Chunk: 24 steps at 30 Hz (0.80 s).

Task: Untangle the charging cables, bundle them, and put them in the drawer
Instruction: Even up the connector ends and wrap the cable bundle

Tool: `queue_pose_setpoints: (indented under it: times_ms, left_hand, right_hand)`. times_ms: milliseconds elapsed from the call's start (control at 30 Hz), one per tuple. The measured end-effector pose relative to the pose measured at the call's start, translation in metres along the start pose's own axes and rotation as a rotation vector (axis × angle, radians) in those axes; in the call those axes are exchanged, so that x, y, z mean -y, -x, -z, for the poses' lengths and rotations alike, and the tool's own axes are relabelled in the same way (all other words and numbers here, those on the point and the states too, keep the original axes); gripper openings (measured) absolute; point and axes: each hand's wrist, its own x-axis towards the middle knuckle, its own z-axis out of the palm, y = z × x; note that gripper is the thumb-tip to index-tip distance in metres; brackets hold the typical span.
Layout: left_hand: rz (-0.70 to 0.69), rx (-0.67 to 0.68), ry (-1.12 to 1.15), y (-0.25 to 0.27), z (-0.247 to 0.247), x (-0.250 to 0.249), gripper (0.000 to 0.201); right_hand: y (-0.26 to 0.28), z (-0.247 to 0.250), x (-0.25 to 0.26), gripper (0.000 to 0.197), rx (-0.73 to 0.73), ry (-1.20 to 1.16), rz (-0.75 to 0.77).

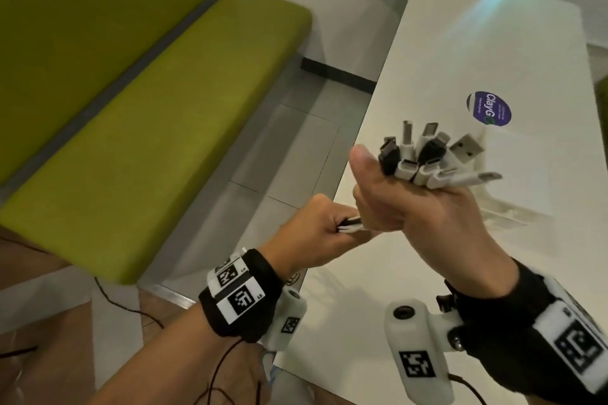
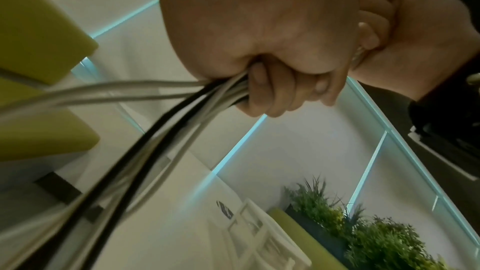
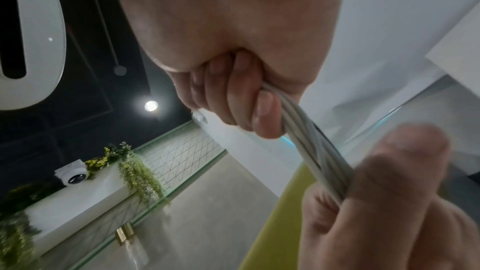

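My right hand (image 1: pixel 424 207) is fisted round a bunch of charging cables, with several white and black plug ends (image 1: pixel 427 158) fanning out above the fist. Just below and left of it, my left hand (image 1: pixel 329 233) grips the same cable bundle (image 1: pixel 120 227). In the left wrist view the white and black cables (image 2: pixel 182 114) stream out of the left fist toward the lower left. The right wrist view has the twisted white cords (image 3: pixel 311 147) running taut from the right fist down into the left hand's fingers (image 3: pixel 389 171). No drawer is in view.
A white table (image 1: pixel 460 69) with a purple round sticker (image 1: pixel 488 108) lies under and beyond my hands. A lime green bench (image 1: pixel 148 128) stands to the left, with grey floor between. Thin black wires hang from the wrist bands.
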Motion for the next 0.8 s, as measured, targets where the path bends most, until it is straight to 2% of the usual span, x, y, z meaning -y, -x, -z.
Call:
queue_pose_setpoints:
  times_ms: [67, 167, 267, 400, 500, 600, 800]
  left_hand:
    - [-0.012, 0.040, -0.061, 0.000, -0.013, 0.004, 0.051]
    - [-0.056, 0.092, -0.164, -0.003, -0.036, 0.000, 0.037]
    - [-0.020, 0.128, -0.204, -0.007, -0.056, 0.001, 0.039]
    - [0.082, 0.209, -0.263, -0.002, -0.071, 0.011, 0.044]
    - [0.029, 0.250, -0.284, 0.001, -0.091, 0.006, 0.037]
    - [0.007, 0.300, -0.346, 0.009, -0.112, 0.004, 0.051]
    - [0.084, 0.370, -0.460, 0.038, -0.154, -0.001, 0.053]
  right_hand:
    - [0.014, 0.020, -0.007, 0.041, -0.022, -0.044, -0.046]
    - [0.036, 0.054, -0.016, 0.050, -0.034, -0.237, -0.067]
    - [0.060, 0.093, -0.019, 0.050, -0.070, -0.418, -0.044]
    - [0.088, 0.147, -0.038, 0.054, -0.147, -0.451, -0.046]
    - [0.111, 0.175, -0.077, 0.054, -0.213, -0.450, -0.075]
    - [0.143, 0.190, -0.118, 0.052, -0.263, -0.454, -0.112]
    - [0.213, 0.183, -0.149, 0.059, -0.296, -0.581, -0.081]
